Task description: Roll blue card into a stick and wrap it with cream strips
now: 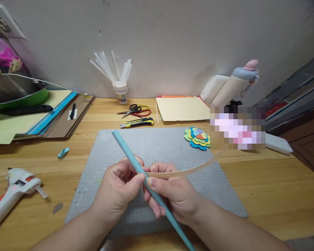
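Observation:
A long blue-green paper tube point(128, 153) slants across the middle of the view, running from upper left down to the lower right. My left hand point(120, 184) is closed around it, thumb pressed on top. Just beside it, my right hand point(172, 191) grips the same tube from the right, its thumb and fingers also pinching a narrow tan paper strip point(180, 173). One end of the strip meets the tube between my thumbs; the other trails off to the right, blurred. Beneath both hands lies a grey cutting mat point(94, 195).
On the left are a hot glue gun point(21, 188) and a blue paper scrap point(63, 152). Behind the mat lie scissors point(134, 110), a utility knife point(137, 122) and cream paper point(183, 108). A layered paper flower point(198, 138) rests on the mat. A paper cup point(120, 94) holds several white sticks.

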Demonstrator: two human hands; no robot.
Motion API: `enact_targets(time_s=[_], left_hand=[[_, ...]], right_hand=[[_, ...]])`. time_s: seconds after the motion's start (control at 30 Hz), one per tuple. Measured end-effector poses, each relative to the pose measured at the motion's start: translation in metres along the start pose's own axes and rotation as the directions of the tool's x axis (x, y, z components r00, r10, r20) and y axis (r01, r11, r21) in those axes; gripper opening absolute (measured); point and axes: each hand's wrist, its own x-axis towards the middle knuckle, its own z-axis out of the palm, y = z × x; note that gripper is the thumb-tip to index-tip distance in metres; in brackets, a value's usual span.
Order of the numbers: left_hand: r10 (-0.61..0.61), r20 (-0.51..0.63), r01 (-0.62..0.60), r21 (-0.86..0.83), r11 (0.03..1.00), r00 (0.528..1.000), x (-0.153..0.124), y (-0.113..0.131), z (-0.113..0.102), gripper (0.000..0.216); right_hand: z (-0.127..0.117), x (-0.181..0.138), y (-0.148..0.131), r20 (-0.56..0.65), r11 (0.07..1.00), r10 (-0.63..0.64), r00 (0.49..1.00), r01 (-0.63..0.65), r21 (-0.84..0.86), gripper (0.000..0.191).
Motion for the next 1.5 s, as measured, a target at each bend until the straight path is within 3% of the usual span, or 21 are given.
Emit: enact_targets(time_s=[0.17, 0.3, 0.4, 0.47, 0.6, 0.8, 0.97, 1.13, 1.37, 1.5], left_hand=[[0.084, -0.102, -0.070, 0.131, 0.989, 0.991, 0.005, -0.004, -0.001, 0.019], [0.032, -0.107, -0.015, 0.156, 0.988, 0.994, 0.009, -0.004, 0.000, 0.035], [0.079, -0.257, -0.044, 0.138, 0.989, 0.963, 0.010, 0.001, 0.003, 0.035], [0.108, -0.291, -0.067, 0.146, 0.987, 0.951, 0.010, 0.004, 0.006, 0.030], [-0.015, -0.172, 0.040, 0.142, 0.989, 0.985, 0.010, 0.008, 0.009, 0.026], [-0.120, -0.070, 0.124, 0.060, 0.990, 0.990, 0.012, 0.008, 0.008, 0.023], [-0.023, -0.083, 0.039, 0.189, 0.981, 0.996, 0.012, 0.009, 0.002, 0.020], [0.177, -0.071, -0.142, 0.346, 0.927, 0.982, 0.010, 0.009, 0.000, 0.014], [0.322, 0.100, -0.337, 0.278, 0.900, 0.941, 0.003, 0.011, 0.002, 0.011], [0.272, -0.046, -0.263, 0.144, 0.954, 0.961, 0.005, 0.010, 0.000, 0.023]], right_hand=[[0.001, 0.002, -0.001, -0.086, 0.997, -0.055, 0.995, 0.051, -0.058, 0.028], [0.000, 0.002, -0.007, -0.100, 0.995, -0.055, 0.993, 0.046, -0.089, 0.027], [-0.001, 0.003, -0.009, -0.108, 0.994, -0.048, 0.993, 0.037, -0.098, 0.029], [-0.001, 0.004, -0.008, -0.144, 0.993, -0.080, 0.986, 0.067, -0.095, 0.027], [-0.001, 0.006, -0.002, -0.204, 0.981, -0.160, 0.966, 0.133, -0.139, 0.032], [0.001, 0.004, 0.000, -0.251, 0.941, -0.241, 0.937, 0.163, -0.295, 0.033], [0.002, 0.004, -0.003, -0.267, 0.924, -0.248, 0.931, 0.144, -0.355, 0.035], [-0.002, 0.003, -0.007, -0.212, 0.967, -0.152, 0.965, 0.100, -0.236, 0.031], [-0.007, 0.006, -0.011, -0.216, 0.990, -0.028, 0.976, -0.003, -0.144, 0.034], [-0.010, 0.009, -0.012, -0.196, 0.998, 0.011, 0.981, -0.023, -0.059, 0.030]])
